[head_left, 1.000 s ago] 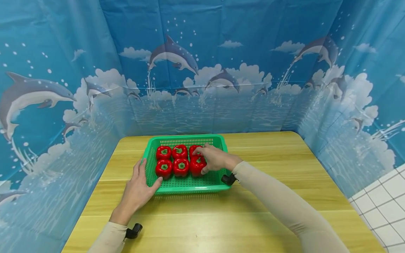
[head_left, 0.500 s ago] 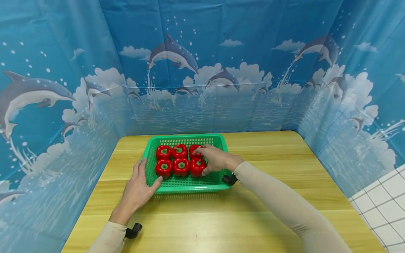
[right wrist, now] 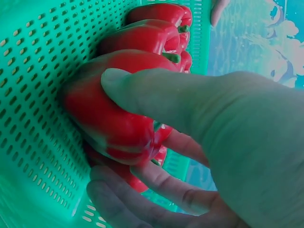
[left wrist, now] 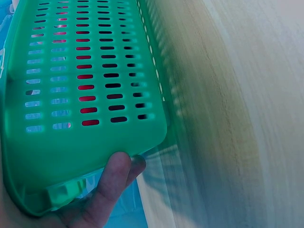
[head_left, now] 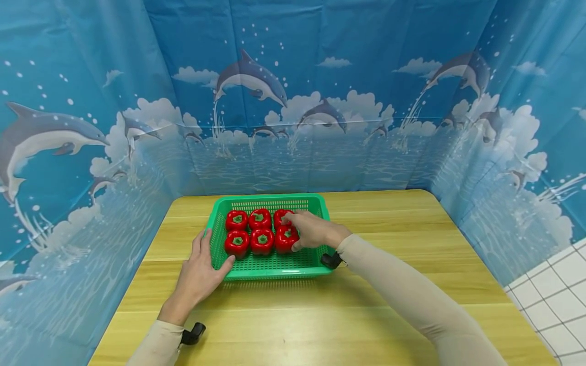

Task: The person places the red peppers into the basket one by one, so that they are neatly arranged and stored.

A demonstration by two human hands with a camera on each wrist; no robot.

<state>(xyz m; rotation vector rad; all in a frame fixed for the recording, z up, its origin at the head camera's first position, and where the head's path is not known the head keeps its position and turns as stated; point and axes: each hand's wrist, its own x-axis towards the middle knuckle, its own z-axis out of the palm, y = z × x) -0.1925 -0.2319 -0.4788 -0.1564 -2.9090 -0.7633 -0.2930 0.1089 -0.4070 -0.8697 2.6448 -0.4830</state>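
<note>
Red bell peppers with green stems stand in two rows of three inside a green plastic basket (head_left: 270, 275). My right hand (head_left: 313, 230) holds the front right bell pepper (head_left: 284, 243), thumb on its near side. In the right wrist view that thumb lies across the held pepper's red flank, while the other fingers (right wrist: 161, 183) curl round its far side, beside the back right bell pepper (head_left: 281, 216). My left hand (head_left: 198, 274) grips the basket's front left corner. The left wrist view shows its fingertips (left wrist: 118, 166) against the outer slotted wall.
The basket stands on a wooden table (head_left: 284, 325), near its back edge. A blue dolphin-print curtain (head_left: 293, 152) closes off the back and sides. White tiles (head_left: 558, 290) show at the lower right. A black wrist mount (head_left: 331, 260) overlaps the basket's right front corner.
The front right bell pepper and the right hand's fingers on it shift only very slightly. The left hand and the basket stay in place.
</note>
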